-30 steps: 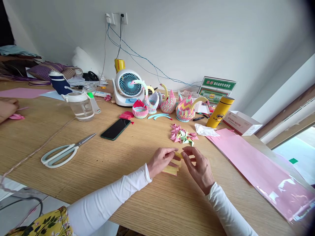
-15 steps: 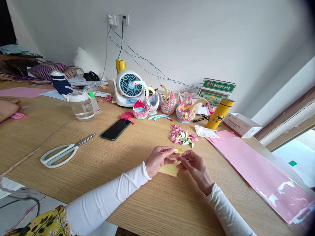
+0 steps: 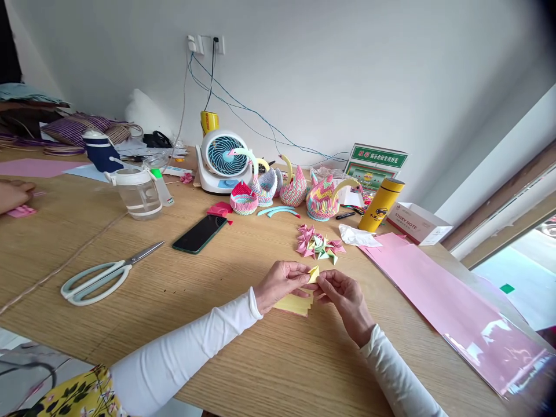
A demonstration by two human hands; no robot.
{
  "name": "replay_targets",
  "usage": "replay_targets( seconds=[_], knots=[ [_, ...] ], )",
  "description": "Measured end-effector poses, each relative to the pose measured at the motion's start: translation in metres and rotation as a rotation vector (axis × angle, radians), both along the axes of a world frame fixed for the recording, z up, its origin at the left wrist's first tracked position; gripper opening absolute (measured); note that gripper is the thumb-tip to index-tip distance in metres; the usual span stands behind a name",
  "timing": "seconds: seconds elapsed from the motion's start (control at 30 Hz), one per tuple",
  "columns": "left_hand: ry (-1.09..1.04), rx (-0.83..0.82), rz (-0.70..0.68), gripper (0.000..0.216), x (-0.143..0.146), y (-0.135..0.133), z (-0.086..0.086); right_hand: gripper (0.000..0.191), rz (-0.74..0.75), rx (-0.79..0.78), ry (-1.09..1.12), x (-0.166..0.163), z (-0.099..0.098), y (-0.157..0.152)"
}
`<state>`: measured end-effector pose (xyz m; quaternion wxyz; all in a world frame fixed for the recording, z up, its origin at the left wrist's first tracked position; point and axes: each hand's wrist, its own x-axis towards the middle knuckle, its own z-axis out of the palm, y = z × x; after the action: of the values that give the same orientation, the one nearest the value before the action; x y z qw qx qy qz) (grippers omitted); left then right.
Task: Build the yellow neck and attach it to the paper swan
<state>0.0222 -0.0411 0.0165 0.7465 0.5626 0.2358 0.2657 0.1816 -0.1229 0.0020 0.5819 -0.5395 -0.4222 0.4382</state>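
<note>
A small folded piece of yellow paper [image 3: 314,274] is pinched between both hands, just above the table. My left hand [image 3: 284,285] grips it from the left, thumb on the near side. My right hand [image 3: 343,295] holds its right edge between thumb and fingers. Beneath the hands lies a stack of yellow paper slips [image 3: 293,304], partly hidden by the fingers. Just beyond sits a pile of folded paper pieces [image 3: 319,243] in pink, green and pale yellow.
Scissors [image 3: 113,275] and a phone [image 3: 200,233] lie to the left. Several paper swans [image 3: 293,186] stand behind, near a fan [image 3: 226,162]. A yellow bottle [image 3: 381,205] and pink sheets [image 3: 452,307] are at right. Another person's hand [image 3: 15,196] rests at far left.
The yellow paper has gone from a flat, wide strip to a more upright, pointed fold between my fingers. The whole view has shifted slightly.
</note>
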Motion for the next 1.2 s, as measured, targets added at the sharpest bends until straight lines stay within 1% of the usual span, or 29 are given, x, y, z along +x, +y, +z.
replay_targets(
  seconds=[0.17,0.3,0.4,0.5,0.67,0.77,0.87,1.03,1.2],
  knots=[
    [0.085,0.179,0.079,0.045,0.012,0.007,-0.007,0.044,-0.036,0.012,-0.024,0.001,-0.004,0.002],
    [0.134,0.313,0.14,0.031,0.016,0.004,-0.008,0.044,-0.065,0.027,-0.04,0.001,-0.004,0.003],
    [0.134,0.365,0.203,0.023,0.015,0.001,-0.008,0.045,-0.076,0.032,-0.049,-0.001,-0.003,0.003],
    [0.112,0.413,0.201,0.017,0.014,0.001,-0.01,0.045,-0.084,0.036,-0.06,-0.004,-0.003,0.002],
    [0.09,0.481,0.206,0.015,0.014,0.0,-0.015,0.046,-0.098,0.05,-0.097,-0.007,-0.006,0.003],
    [0.087,0.488,0.203,0.015,0.016,0.0,-0.016,0.046,-0.108,0.056,-0.119,-0.008,-0.009,0.003],
    [0.092,0.455,0.206,0.015,0.017,-0.002,-0.017,0.045,-0.105,0.055,-0.14,-0.009,-0.009,0.002],
    [0.105,0.4,0.211,0.015,0.018,-0.003,-0.018,0.043,-0.066,0.055,-0.211,-0.014,-0.002,-0.001],
    [0.12,0.369,0.184,0.015,0.017,-0.006,-0.017,0.045,-0.089,0.052,-0.244,-0.018,0.002,-0.002]
  ],
)
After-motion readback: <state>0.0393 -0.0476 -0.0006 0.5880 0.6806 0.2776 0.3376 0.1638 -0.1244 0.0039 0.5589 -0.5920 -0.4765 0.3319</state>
